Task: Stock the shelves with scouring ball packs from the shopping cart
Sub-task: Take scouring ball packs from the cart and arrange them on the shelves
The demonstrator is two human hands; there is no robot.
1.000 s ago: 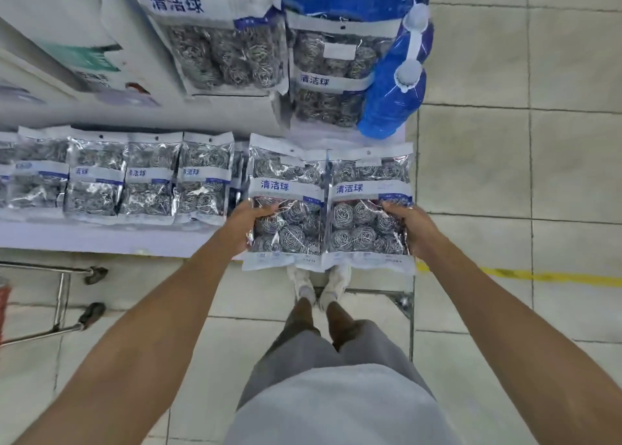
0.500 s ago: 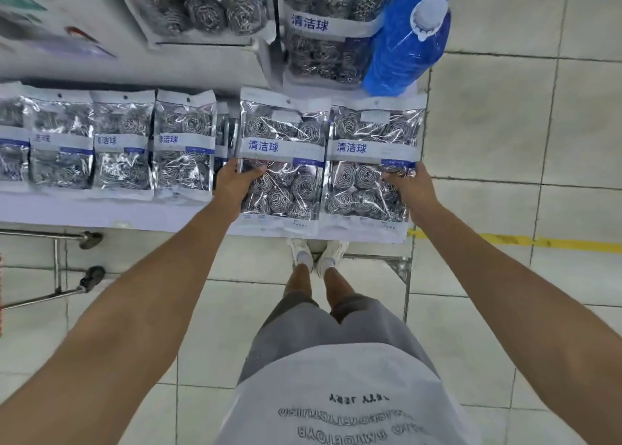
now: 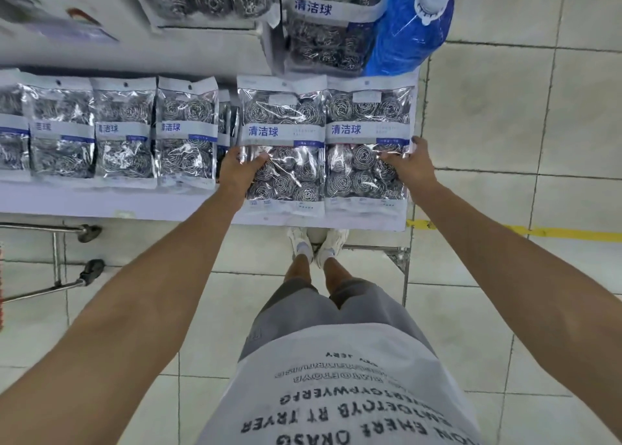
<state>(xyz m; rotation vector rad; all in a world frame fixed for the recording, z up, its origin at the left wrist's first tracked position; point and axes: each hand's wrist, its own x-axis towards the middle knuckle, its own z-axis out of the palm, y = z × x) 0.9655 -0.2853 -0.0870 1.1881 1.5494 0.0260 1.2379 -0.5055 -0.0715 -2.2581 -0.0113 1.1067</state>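
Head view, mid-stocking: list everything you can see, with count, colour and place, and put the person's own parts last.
Held scouring ball packs: two, clear with silver balls and white-blue labels, side by side at the shelf's right end.
Shelved packs: at least four, same colours, in a row left of the held pair.
Upper packs: at least two, same colours, on the level above.
Blue bottle: one, white cap, top right.
Shelf: white edge, across the left.
Cart frame: metal with dark wheels, far left on the floor.
Floor tape: yellow, right.
Left hand: grips the left pack.
Right hand: grips the right pack.
Legs, grey shorts, white shoes: bottom centre.
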